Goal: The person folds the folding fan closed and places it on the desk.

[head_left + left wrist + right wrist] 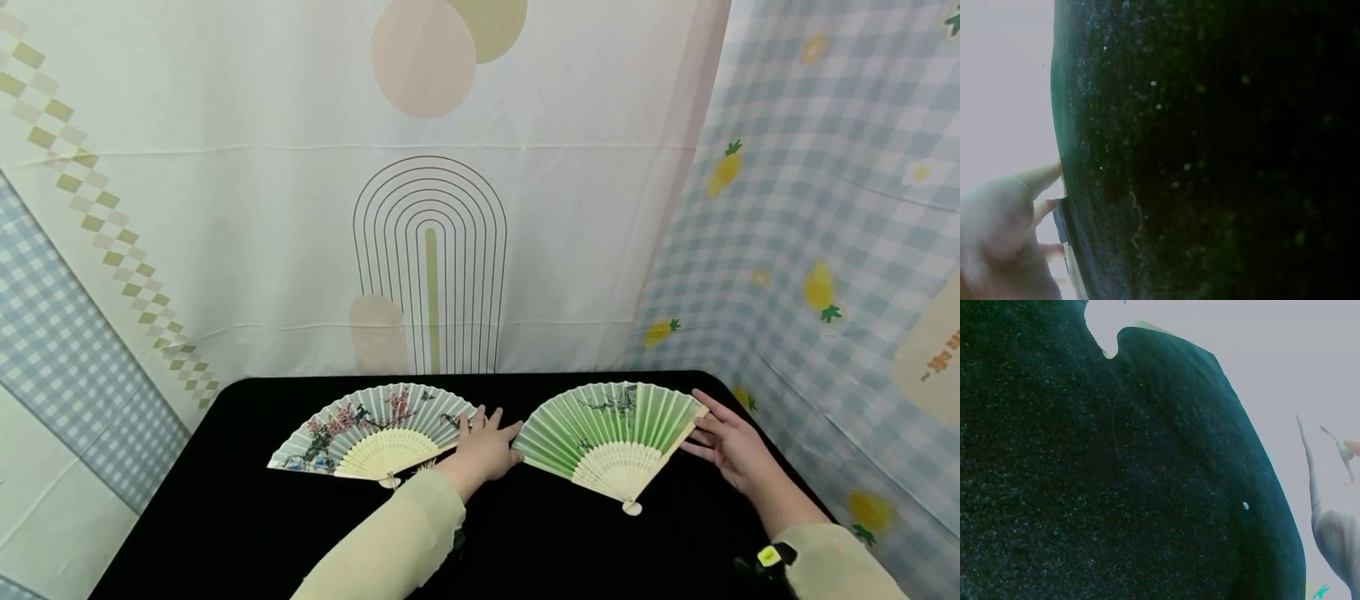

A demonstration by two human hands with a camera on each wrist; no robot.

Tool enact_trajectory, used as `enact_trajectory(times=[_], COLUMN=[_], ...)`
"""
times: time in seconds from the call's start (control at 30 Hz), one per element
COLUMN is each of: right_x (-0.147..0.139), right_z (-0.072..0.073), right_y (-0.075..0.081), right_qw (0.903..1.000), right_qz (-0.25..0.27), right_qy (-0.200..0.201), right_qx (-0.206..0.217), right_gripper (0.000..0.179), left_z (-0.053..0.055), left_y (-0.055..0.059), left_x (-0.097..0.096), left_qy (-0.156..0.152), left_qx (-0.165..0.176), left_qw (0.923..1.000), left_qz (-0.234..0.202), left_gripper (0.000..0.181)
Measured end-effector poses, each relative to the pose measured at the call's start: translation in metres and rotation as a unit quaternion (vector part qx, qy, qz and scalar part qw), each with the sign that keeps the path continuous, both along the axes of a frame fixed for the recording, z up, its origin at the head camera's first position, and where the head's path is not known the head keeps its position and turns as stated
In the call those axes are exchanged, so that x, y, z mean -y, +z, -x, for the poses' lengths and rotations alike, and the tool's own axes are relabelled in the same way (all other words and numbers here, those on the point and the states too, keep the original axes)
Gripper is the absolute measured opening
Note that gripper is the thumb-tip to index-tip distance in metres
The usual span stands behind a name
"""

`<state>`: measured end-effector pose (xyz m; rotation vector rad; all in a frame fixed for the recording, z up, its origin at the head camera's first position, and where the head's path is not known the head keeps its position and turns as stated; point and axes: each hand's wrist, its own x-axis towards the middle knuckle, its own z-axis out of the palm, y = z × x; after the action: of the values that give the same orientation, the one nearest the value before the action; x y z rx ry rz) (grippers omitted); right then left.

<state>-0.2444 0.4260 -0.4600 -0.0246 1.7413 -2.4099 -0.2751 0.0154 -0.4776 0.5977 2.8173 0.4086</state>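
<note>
Two folding fans lie spread on a black-covered table (555, 546). In the head view, the left one is a white fan (375, 412) with pink blossoms, dark birds and pale ribs. To its right is a green fan (607, 417) with a dark painted pattern and pale ribs meeting at a round pivot. My left hand (483, 450) rests at the white fan's right end, fingers spread, its right side close to the green fan's left edge. At the green fan's right edge, my right hand (735, 450) touches the outer rib with extended fingers. The wrist views are largely dark cloth.
A pale curtain (285, 250) with arches and circles hangs behind the table. Along the right side hangs a blue checked cloth (795, 208) with pineapples, close to the right forearm. Another checked cloth (60, 317) hangs at the left.
</note>
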Motion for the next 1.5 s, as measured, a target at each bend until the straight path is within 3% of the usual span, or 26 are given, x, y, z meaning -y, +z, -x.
enact_trajectory(times=[0.4,0.77,1.27,1.5], right_x=[-0.001,-0.002,-0.003,-0.005], right_z=[0.000,-0.002,-0.004,-0.003], right_y=[-0.001,0.002,0.006,0.007], right_qw=[0.9997,0.9985,0.9970,0.9947], right_qz=[0.017,0.044,0.061,0.077], right_qy=[0.010,0.013,0.028,0.045], right_qx=[-0.011,-0.029,-0.038,-0.050], right_gripper=[0.059,0.055,0.052,0.052], left_z=[-0.004,-0.005,-0.005,-0.005], left_y=[-0.001,0.003,0.000,0.003], left_x=[0.001,0.005,0.009,0.012], left_qy=[0.005,-0.001,-0.005,-0.007], left_qx=[-0.002,0.015,-0.010,0.003], left_qw=[1.0000,0.9985,0.9969,0.9945], left_qz=[-0.008,-0.052,-0.077,-0.104], left_gripper=[0.056,0.057,0.057,0.056])
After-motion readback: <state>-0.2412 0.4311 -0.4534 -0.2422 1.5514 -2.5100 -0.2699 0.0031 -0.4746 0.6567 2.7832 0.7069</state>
